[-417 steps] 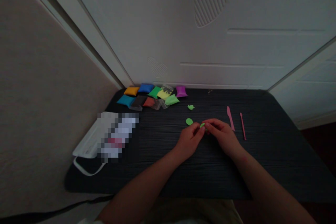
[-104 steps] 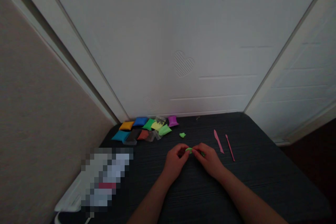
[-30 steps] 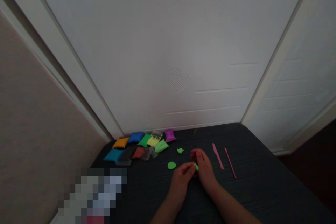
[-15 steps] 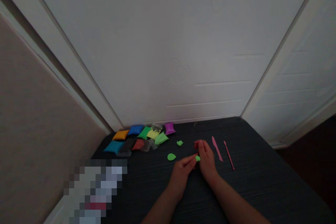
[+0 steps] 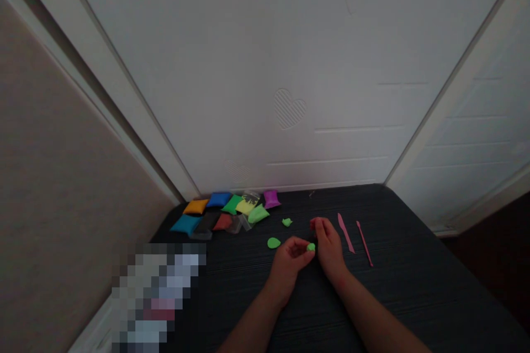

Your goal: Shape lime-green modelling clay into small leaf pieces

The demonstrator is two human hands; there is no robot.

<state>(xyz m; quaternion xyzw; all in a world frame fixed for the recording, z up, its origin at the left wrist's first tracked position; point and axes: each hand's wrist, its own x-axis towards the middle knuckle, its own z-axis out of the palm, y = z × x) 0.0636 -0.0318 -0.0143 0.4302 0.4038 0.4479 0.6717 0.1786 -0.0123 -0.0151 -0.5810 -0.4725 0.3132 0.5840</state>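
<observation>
My left hand [image 5: 289, 261] and my right hand [image 5: 327, 242] meet over the dark table [image 5: 414, 287]. Between their fingertips sits a small lump of green clay [image 5: 311, 246]; the left fingers pinch it and the right palm and curled fingers press beside it. A flat green clay disc [image 5: 273, 242] lies on the table just left of my left hand. A smaller crumpled green clay piece [image 5: 286, 222] lies further back.
Several small bags of coloured clay [image 5: 226, 212] lie in a cluster at the back left. Two pink plastic modelling tools [image 5: 345, 233] [image 5: 364, 236] lie right of my right hand. A blurred white package [image 5: 153, 292] sits at the front left. A white door stands behind the table.
The green clay strip I held between both hands is now a small lump at my fingertips, and a flat green disc lies on the table to the left. The view shifted slightly.
</observation>
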